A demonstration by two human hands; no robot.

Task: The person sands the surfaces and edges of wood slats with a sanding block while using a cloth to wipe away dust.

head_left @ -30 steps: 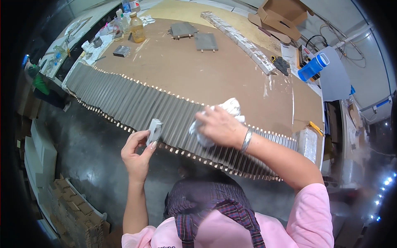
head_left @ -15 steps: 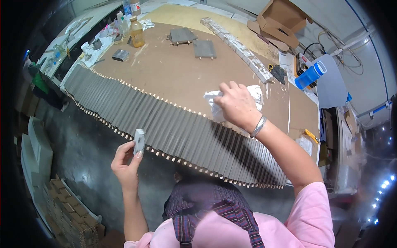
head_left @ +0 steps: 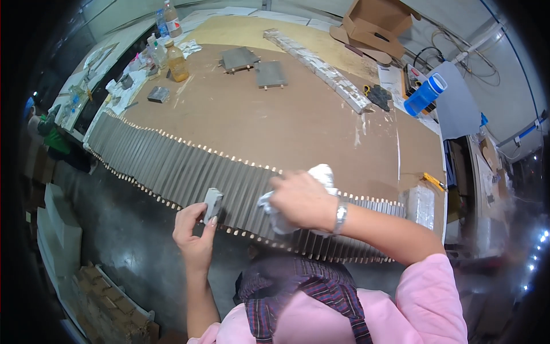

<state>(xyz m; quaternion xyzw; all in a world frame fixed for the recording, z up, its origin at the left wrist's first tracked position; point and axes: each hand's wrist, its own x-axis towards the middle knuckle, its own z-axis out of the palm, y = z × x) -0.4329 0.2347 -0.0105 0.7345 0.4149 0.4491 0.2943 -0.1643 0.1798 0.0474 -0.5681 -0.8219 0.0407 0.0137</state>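
A long curved row of narrow grey slats (head_left: 177,163), with pale peg ends along both edges, lies along the table's near edge. My right hand (head_left: 305,200) is closed on a crumpled white cloth (head_left: 322,174), which rests over the right-hand part of the slats. My left hand (head_left: 193,236) pinches a small grey-white block (head_left: 213,202) upright between thumb and fingers, at the row's near edge. What touches the slats beneath the right palm is hidden.
Two grey square panels with pegs (head_left: 270,74) and a long white-smeared bar (head_left: 318,70) lie farther back. A small dark block (head_left: 158,94), an amber bottle (head_left: 177,62), a blue bottle (head_left: 425,94), a yellow cutter (head_left: 434,181) and a clear-wrapped block (head_left: 421,206) stand around the brown tabletop (head_left: 240,126).
My right hand has come left and nearer, bringing the cloth from the row's far edge onto the slats. My left hand with the block has shifted slightly right and nearer.
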